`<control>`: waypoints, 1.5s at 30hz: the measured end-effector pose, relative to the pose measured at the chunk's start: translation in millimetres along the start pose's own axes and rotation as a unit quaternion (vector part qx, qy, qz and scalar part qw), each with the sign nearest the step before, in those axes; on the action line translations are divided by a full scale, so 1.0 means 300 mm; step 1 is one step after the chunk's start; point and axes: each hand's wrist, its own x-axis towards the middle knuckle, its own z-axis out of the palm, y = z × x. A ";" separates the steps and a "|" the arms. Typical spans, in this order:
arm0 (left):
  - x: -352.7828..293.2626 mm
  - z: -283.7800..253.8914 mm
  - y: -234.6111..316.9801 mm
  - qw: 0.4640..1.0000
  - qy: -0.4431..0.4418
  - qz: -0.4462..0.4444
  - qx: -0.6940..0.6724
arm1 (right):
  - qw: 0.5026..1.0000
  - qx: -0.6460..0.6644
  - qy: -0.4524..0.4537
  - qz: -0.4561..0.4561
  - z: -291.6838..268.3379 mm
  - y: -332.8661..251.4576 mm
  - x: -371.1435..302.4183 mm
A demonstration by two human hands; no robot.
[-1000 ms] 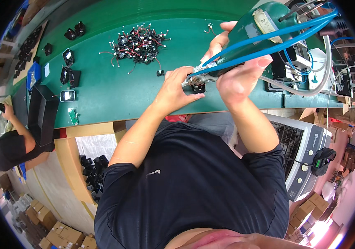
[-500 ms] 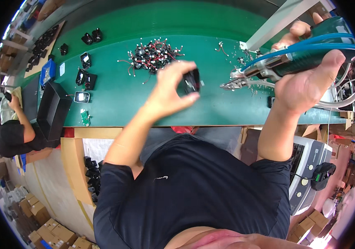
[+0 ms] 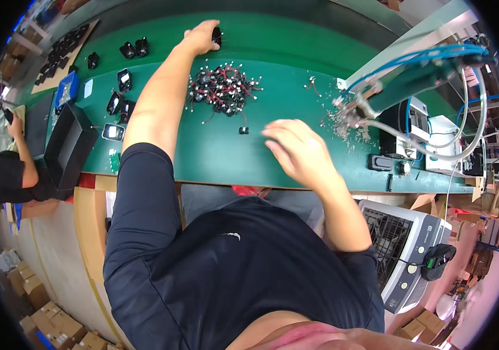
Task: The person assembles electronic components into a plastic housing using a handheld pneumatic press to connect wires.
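Left hand (image 3: 201, 38) holds a black case (image 3: 217, 38) beyond the wire pile (image 3: 223, 88); nearer right hand (image 3: 300, 153), empty, has the small black part (image 3: 243, 130) to its left

the surface (image 3: 220, 166) is green, the piled parts (image 3: 220, 87) black with red wires (image 3: 251, 88) and white tips (image 3: 261, 88), the small bin (image 3: 75, 85) blue.

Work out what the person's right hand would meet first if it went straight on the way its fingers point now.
The right hand would probably first meet the small black part on the green table, just to its left. The hand's height is unclear, so it might pass over.
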 end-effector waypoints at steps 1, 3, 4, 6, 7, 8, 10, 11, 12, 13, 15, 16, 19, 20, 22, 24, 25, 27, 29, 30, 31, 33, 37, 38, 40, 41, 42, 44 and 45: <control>-0.040 -0.011 -0.014 0.999 0.043 0.020 -0.010 | 1.000 0.009 -0.005 0.000 0.059 0.035 0.001; -0.163 -0.085 -0.013 0.993 0.116 0.013 -0.001 | 0.995 0.040 -0.079 -0.053 0.172 0.123 0.017; -0.259 -0.141 -0.034 0.980 0.173 0.056 -0.077 | 0.993 0.016 -0.094 -0.072 0.199 0.134 0.031; -0.494 -0.251 -0.064 0.963 0.220 0.073 -0.137 | 0.987 -0.031 -0.122 -0.099 0.228 0.159 0.045; -0.628 -0.313 -0.069 0.959 0.210 0.069 -0.180 | 0.983 -0.055 -0.159 -0.077 0.228 0.165 0.050; -0.773 -0.355 -0.077 0.953 0.201 0.060 -0.220 | 0.982 -0.050 -0.168 -0.076 0.232 0.180 0.040; -1.064 -0.364 -0.184 0.942 0.224 -0.015 -0.250 | 0.992 -0.032 -0.108 -0.055 0.224 0.159 0.031; -1.223 -0.319 -0.281 0.933 0.228 -0.095 -0.260 | 0.993 -0.027 -0.110 -0.041 0.213 0.139 0.033; -1.370 -0.263 -0.325 0.873 0.257 -0.208 -0.358 | 0.992 -0.019 -0.122 -0.020 0.204 0.121 0.029; -1.571 -0.188 -0.425 0.874 0.277 -0.290 -0.273 | 0.991 -0.010 -0.132 -0.006 0.204 0.109 0.033; -1.866 -0.057 -0.464 0.856 0.196 -0.459 -0.138 | 0.992 0.003 -0.130 0.011 0.224 0.110 0.021; -1.988 0.011 -0.459 0.833 0.166 -0.506 -0.150 | 0.992 0.008 -0.120 0.034 0.235 0.103 0.016; -2.112 0.152 -0.390 0.848 0.053 -0.528 -0.005 | 0.991 0.046 -0.097 0.075 0.253 0.075 0.010; -2.110 0.171 -0.343 0.847 0.005 -0.530 0.031 | 0.993 0.040 -0.086 0.070 0.254 0.072 -0.007; -2.091 0.180 -0.269 0.845 -0.080 -0.524 0.075 | 0.990 0.046 -0.085 0.099 0.258 0.058 -0.030; -2.084 0.204 -0.245 0.836 -0.169 -0.518 0.069 | 0.986 0.052 -0.085 0.130 0.263 0.049 -0.044; -2.069 0.207 -0.212 0.835 -0.164 -0.518 0.082 | 0.989 0.037 -0.075 0.121 0.263 0.045 -0.051; -2.111 0.264 -0.231 0.860 -0.135 -0.475 0.126 | 0.991 0.018 -0.063 0.113 0.265 0.040 -0.070; -2.129 0.298 -0.257 0.877 -0.115 -0.447 0.135 | 0.987 0.042 -0.047 0.145 0.268 0.036 -0.092; -2.131 0.310 -0.263 0.891 -0.098 -0.419 0.144 | 0.991 0.029 -0.033 0.126 0.258 0.023 -0.094; -2.117 0.304 -0.258 0.902 -0.064 -0.408 0.123 | 0.990 0.033 -0.025 0.134 0.259 0.018 -0.099; -2.066 0.271 -0.229 0.919 -0.008 -0.384 0.086 | 0.991 0.051 -0.017 0.125 0.248 0.016 -0.112; -1.912 0.101 -0.125 0.708 0.288 -0.420 -0.489 | 0.967 0.169 -0.010 0.192 0.216 -0.039 -0.102; -1.866 0.049 -0.095 0.676 0.276 -0.364 -0.579 | 0.964 0.186 -0.008 0.190 0.202 -0.062 -0.094; -1.713 -0.030 0.036 0.582 0.232 -0.237 -0.743 | 0.963 0.210 -0.001 0.172 0.177 -0.099 -0.081; -1.639 -0.041 0.094 0.538 0.199 -0.189 -0.797 | 0.963 0.218 0.005 0.156 0.162 -0.110 -0.076; -1.540 -0.070 0.172 0.507 0.136 -0.187 -0.830 | 0.962 0.225 0.007 0.153 0.149 -0.115 -0.079; -1.364 -0.102 0.310 0.453 0.017 -0.150 -0.879 | 0.962 0.226 0.028 0.147 0.129 -0.127 -0.083; -1.293 -0.099 0.356 0.428 -0.039 -0.113 -0.896 | 0.961 0.235 0.041 0.141 0.114 -0.131 -0.082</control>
